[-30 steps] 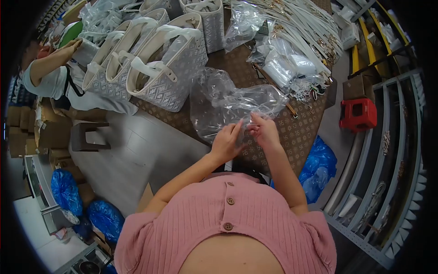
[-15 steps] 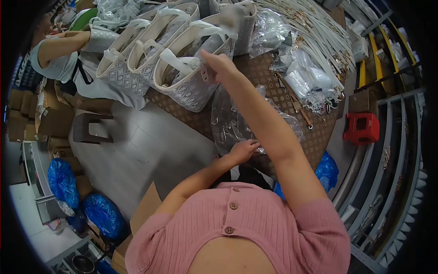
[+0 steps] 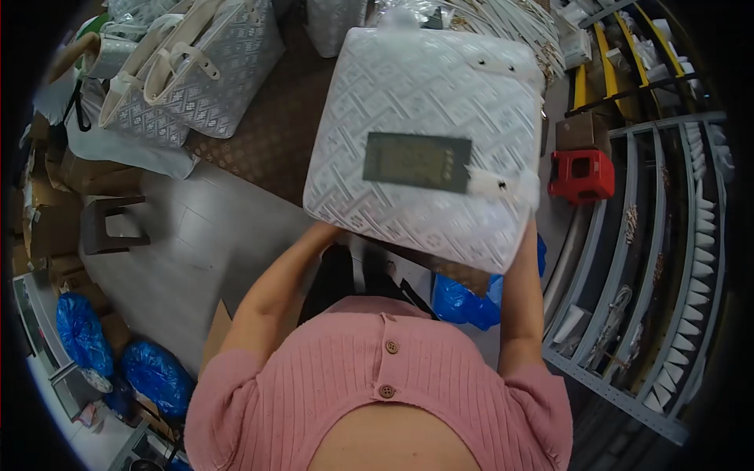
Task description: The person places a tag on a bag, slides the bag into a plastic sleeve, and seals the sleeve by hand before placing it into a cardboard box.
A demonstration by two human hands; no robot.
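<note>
A silver-white tote bag with a woven embossed pattern fills the upper middle, lifted close to the camera with its flat side facing me. A dark green tag lies against it, beside a white strap tab with a metal stud. Up the tote's right edge runs my right arm; that hand is hidden behind the tote and appears to support it. My left arm reaches to the tote's lower left corner. The left hand's fingers are covered by the tote, so its grip does not show.
More silver totes stand on the brown patterned table at left. Another person's arm is at far left. A red stool and metal racks line the right; blue plastic sacks and a grey stool stand on the left.
The nearest tote has been lifted off the table and brought toward me, its side turned up. My view has shifted right. The clear plastic bag by my left hand is now out of sight.
</note>
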